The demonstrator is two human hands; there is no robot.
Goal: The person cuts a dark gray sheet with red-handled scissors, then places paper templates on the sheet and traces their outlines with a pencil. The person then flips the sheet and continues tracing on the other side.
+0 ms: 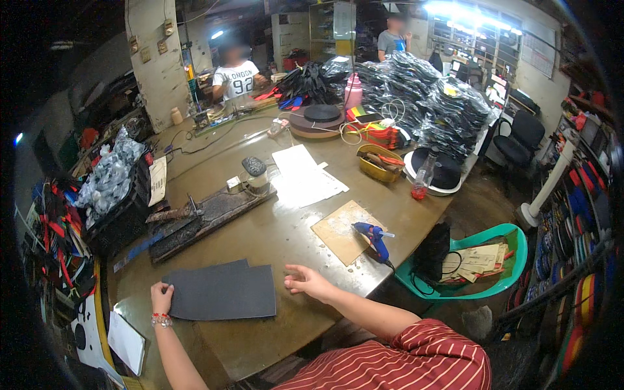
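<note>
A dark grey rectangular sheet (224, 290) lies flat on the brown worktable (273, 240) in front of me. My left hand (161, 299) rests on its left edge, fingers pressed down on the sheet. My right hand (305, 281) hovers just off the sheet's right edge, fingers loosely apart and holding nothing. A blue glue gun (374, 237) stands on a square board (344, 231) to the right of that hand.
White papers (302, 175) and a long dark metal slab (208, 218) lie mid-table. A yellow tray (379, 161), a bottle (422, 179) and piles of black bagged goods (429, 97) fill the far side. A green plastic chair (478, 263) stands right. Two people work at the back.
</note>
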